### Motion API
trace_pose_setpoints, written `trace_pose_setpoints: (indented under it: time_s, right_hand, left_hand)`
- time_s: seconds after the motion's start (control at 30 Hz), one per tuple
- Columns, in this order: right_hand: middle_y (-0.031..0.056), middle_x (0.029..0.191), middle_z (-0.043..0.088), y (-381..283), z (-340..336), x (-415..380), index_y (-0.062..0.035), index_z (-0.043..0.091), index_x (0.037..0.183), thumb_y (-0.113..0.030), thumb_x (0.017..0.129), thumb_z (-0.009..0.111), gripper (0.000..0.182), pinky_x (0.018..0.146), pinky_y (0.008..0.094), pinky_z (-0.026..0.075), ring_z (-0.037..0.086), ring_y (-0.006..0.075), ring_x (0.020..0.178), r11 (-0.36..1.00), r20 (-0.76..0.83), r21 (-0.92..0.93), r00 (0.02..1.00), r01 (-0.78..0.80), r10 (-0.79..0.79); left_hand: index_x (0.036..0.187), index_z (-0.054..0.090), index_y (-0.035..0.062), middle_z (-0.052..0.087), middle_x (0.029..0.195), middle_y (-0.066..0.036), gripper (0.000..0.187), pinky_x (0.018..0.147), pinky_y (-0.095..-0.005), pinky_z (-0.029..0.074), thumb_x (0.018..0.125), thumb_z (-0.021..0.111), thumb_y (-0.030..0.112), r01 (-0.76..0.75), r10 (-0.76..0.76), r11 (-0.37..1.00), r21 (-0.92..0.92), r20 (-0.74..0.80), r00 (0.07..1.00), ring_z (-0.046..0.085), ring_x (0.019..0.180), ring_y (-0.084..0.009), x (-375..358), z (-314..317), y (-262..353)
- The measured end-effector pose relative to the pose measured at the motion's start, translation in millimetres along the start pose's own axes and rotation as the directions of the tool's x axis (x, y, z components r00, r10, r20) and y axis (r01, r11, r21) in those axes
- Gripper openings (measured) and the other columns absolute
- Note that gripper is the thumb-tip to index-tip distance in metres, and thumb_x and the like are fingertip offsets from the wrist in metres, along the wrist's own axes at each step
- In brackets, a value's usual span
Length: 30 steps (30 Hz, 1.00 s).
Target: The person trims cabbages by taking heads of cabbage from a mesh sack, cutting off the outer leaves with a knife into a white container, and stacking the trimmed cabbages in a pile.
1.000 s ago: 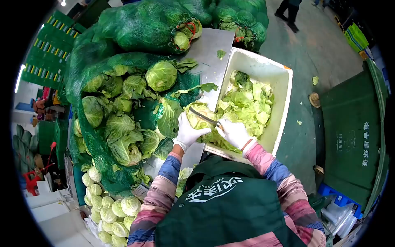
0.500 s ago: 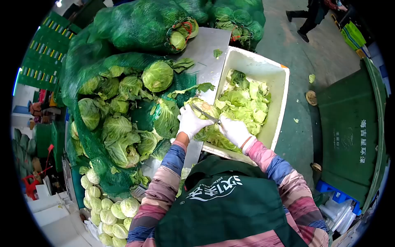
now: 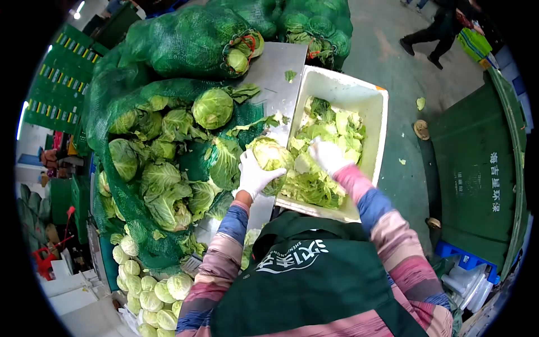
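My white-gloved left hand (image 3: 254,175) is wrapped round the near left side of a pale green cabbage (image 3: 272,153), at the edge of the metal table beside the white box. Over the loose leaves in that box is my right hand (image 3: 329,157), also gloved and smeared by motion. Its fingers do not show clearly, and no knife can be made out there now. Torn cabbage leaves (image 3: 314,188) fill much of the white box (image 3: 380,126). Just left of my left hand, a leafy cabbage (image 3: 225,163) lies on green netting.
An opened green net sack (image 3: 126,208) holds several untrimmed cabbages on the left. Full net sacks (image 3: 179,42) lie behind. Trimmed cabbages (image 3: 150,300) are piled at lower left. A large green bin (image 3: 474,168) stands right; a person (image 3: 435,33) walks at the far right.
My right hand, which held a knife at the cabbage's base, has moved right over the box. The cabbage is turned slightly in my left hand. The walking person has moved right.
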State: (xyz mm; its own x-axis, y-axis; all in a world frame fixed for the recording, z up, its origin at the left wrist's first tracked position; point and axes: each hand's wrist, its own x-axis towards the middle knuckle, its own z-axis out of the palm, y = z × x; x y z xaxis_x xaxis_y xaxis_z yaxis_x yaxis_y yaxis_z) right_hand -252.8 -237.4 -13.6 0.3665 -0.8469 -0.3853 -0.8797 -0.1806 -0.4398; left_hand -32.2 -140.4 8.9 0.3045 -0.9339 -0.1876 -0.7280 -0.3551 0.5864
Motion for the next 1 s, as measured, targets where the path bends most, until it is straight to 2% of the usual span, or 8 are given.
trace_pose_setpoints:
  time_s: [0.07, 0.1, 0.2, 0.3, 0.73, 0.87, 0.97, 1.0]
  right_hand:
    - [0.0192, 0.075, 0.065, -31.4, 12.4, -34.5, -0.005, 0.05, 0.1, -0.031, 0.096, 0.047, 0.027, 0.06, 0.0454, 0.052, 0.065, 0.0358, 0.066, 0.981, -0.099, 0.077, 0.981, 0.178, -0.17]
    - [0.0163, 0.072, 0.063, -41.3, 26.5, -50.9, -0.0067, 0.049, 0.097, -0.032, 0.094, 0.052, 0.025, 0.055, 0.0445, 0.051, 0.064, 0.0332, 0.062, 0.954, -0.281, -0.006, 0.915, 0.3, -0.29]
    - [0.0119, 0.07, 0.06, -52.2, 52.6, -72.0, -0.0084, 0.049, 0.094, -0.028, 0.091, 0.055, 0.021, 0.051, 0.043, 0.05, 0.062, 0.0317, 0.057, 0.92, -0.371, -0.075, 0.845, 0.385, -0.384]
    - [0.0119, 0.071, 0.062, -50.5, 54.4, -73.8, -0.008, 0.048, 0.093, -0.027, 0.092, 0.055, 0.02, 0.05, 0.0422, 0.05, 0.063, 0.031, 0.057, 0.938, -0.376, -0.127, 0.859, 0.323, -0.347]
    - [0.014, 0.068, 0.063, -40.0, 42.4, -63.6, -0.0061, 0.047, 0.093, -0.025, 0.093, 0.05, 0.019, 0.052, 0.0452, 0.051, 0.065, 0.0326, 0.06, 0.941, -0.274, -0.132, 0.901, 0.312, -0.337]
    - [0.0164, 0.074, 0.065, -33.5, 34.4, -40.0, -0.0043, 0.048, 0.097, -0.02, 0.092, 0.047, 0.016, 0.058, 0.0481, 0.051, 0.066, 0.0351, 0.066, 0.957, -0.194, -0.122, 0.939, 0.263, -0.283]
    - [0.026, 0.1, 0.066, -24.0, 16.4, -3.7, 0.0013, 0.058, 0.114, -0.016, 0.092, 0.046, 0.031, 0.083, 0.0428, 0.052, 0.065, 0.0371, 0.096, 0.999, 0.104, 0.002, 0.994, -0.045, 0.045]
    - [0.0255, 0.109, 0.064, 14.1, 35.0, 25.0, 0.0011, 0.061, 0.116, -0.021, 0.092, 0.048, 0.035, 0.088, 0.0415, 0.05, 0.064, 0.0358, 0.102, 0.984, 0.085, 0.005, 0.98, -0.179, 0.178]
  left_hand:
    - [0.13, 0.033, -0.0033, 0.039, 0.128, -0.026, 0.111, 0.101, -0.0475, 0.039, 0.049, 0.09, 0.048, -0.006, 0.006, 0.999, 0.043, -0.005, 1.0, 0.044, 0.116, -0.0438, 1.1, 1.2, 2.7]
    - [0.13, 0.033, -0.0033, 0.039, 0.128, -0.026, 0.111, 0.101, -0.0475, 0.039, 0.049, 0.09, 0.048, 0.002, -0.002, 0.999, 0.04, -0.013, 1.0, 0.044, 0.116, -0.0438, 0.7, 0.0, 1.1]
    - [0.13, 0.035, -0.0023, 0.04, 0.128, -0.024, 0.112, 0.101, -0.0456, 0.038, 0.047, 0.09, 0.048, -0.057, 0.054, 0.996, 0.072, 0.036, 0.998, 0.044, 0.117, -0.0414, 6.8, -5.8, -1.9]
    - [0.127, 0.038, -0.0019, 0.044, 0.125, -0.022, 0.109, 0.101, -0.0427, 0.037, 0.044, 0.09, 0.047, -0.098, 0.091, 0.99, 0.102, 0.072, 0.993, 0.045, 0.118, -0.0356, 11.9, -4.9, 4.6]
    - [0.123, 0.041, -0.0031, 0.046, 0.123, -0.023, 0.103, 0.1, -0.0457, 0.039, 0.047, 0.089, 0.048, -0.01, -0.012, 0.979, 0.204, 0.106, 0.994, 0.047, 0.115, -0.0393, 19.0, -5.5, 30.4]
    - [0.126, 0.04, -0.0046, 0.044, 0.125, -0.024, 0.103, 0.099, -0.0466, 0.04, 0.05, 0.089, 0.045, -0.024, 0.012, 0.972, 0.233, 0.051, 0.999, 0.044, 0.118, -0.0417, 15.2, -4.5, 37.1]
    - [0.132, 0.035, -0.0025, 0.039, 0.131, -0.024, 0.105, 0.1, -0.0468, 0.042, 0.053, 0.089, 0.038, -0.059, 0.042, 0.972, 0.226, 0.079, 0.996, 0.04, 0.119, -0.0443, -3.3, -6.1, 43.7]
    - [0.136, 0.031, -0.0022, 0.038, 0.133, -0.024, 0.109, 0.101, -0.0469, 0.041, 0.053, 0.09, 0.038, -0.111, 0.102, 0.96, 0.256, 0.046, 0.994, 0.04, 0.12, -0.0446, -10.4, 1.3, 33.3]
